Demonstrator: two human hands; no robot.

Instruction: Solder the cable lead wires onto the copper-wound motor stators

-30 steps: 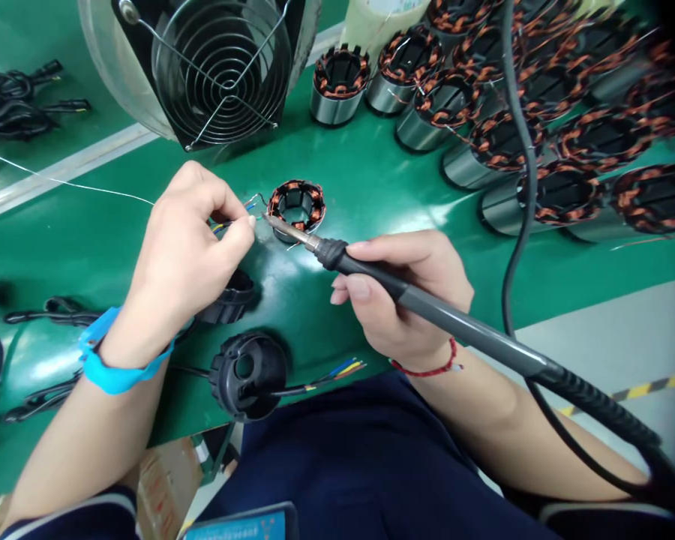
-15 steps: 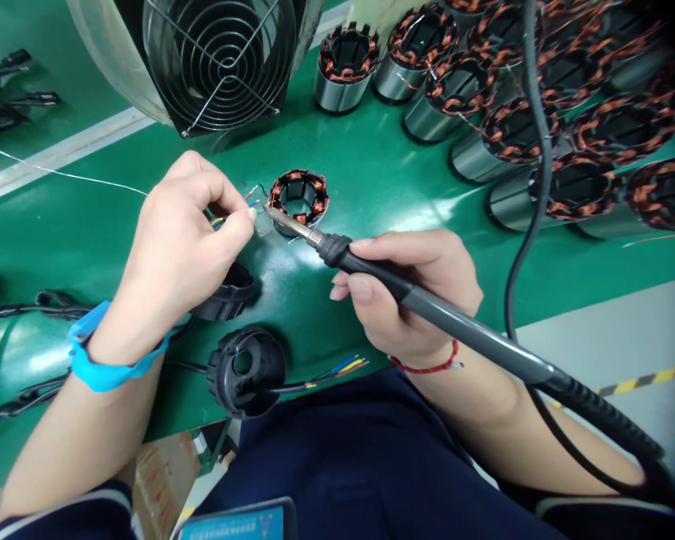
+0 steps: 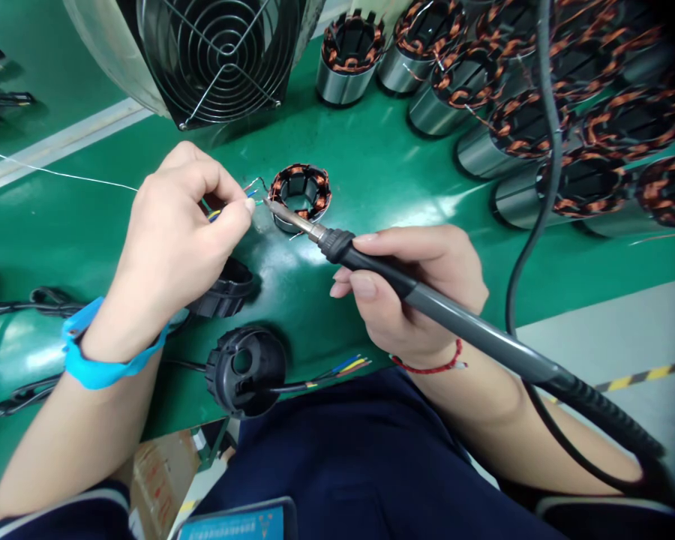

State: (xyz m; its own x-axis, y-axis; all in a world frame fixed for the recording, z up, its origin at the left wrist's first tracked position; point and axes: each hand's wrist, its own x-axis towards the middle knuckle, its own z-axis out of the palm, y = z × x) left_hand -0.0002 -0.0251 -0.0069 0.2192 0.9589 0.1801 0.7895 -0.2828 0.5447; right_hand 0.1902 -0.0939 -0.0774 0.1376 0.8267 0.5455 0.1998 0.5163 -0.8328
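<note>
My right hand (image 3: 421, 289) is wrapped round a soldering iron (image 3: 472, 326), its tip pointing left. The tip is close to thin wire ends beside a small copper-wound stator (image 3: 301, 196); whether it touches them I cannot tell. My left hand (image 3: 185, 225) pinches thin coloured wires (image 3: 258, 202) at its fingertips, a green one showing in front. A thin silvery solder wire (image 3: 61, 174) runs from the left edge into that hand. Under its wrist side sits a black plastic housing (image 3: 225, 291), partly hidden.
A second black housing (image 3: 246, 371) with a multi-wire cable (image 3: 320, 379) lies near my body. Behind stands a fan with a wire guard (image 3: 228, 64). Several larger stators (image 3: 349, 64) fill the back right. The iron's black cord (image 3: 548, 172) hangs across the right side.
The view has shifted slightly. A green wire end now shows at my left fingertips where a blue one was in front. Both hands keep their grips, and the iron's tip stays near the wire ends.
</note>
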